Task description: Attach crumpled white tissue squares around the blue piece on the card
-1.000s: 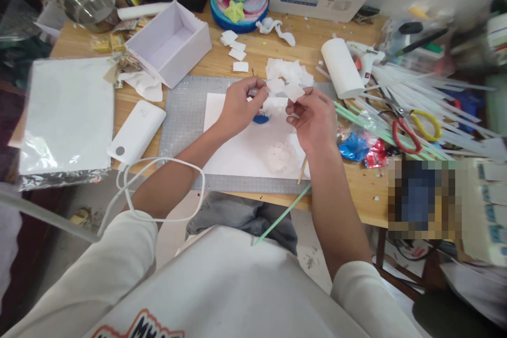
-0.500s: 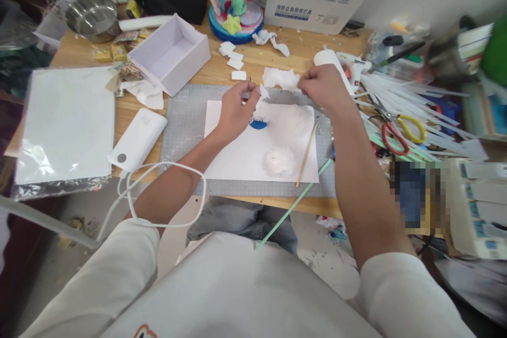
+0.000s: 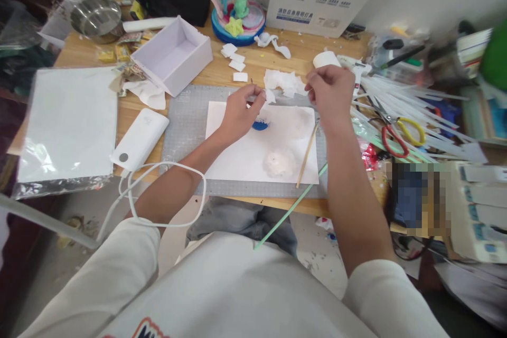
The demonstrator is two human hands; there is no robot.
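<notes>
Part-done by the look of it: over the far part of the white paper sheet (image 3: 237,163), a blue piece (image 3: 260,126) is being seen edged with white shreds, while torn white tissue (image 3: 283,81) is being left loose beyond the sheet's far edge. The left hand (image 3: 238,114) is being held above the sheet just beside the blue piece, fingers nearly closed, grip contents hidden. The right hand (image 3: 333,94) is being held off the sheet's far right corner, fingertips drawn together near the tissue, can't tell if anything is being pinched.
</notes>
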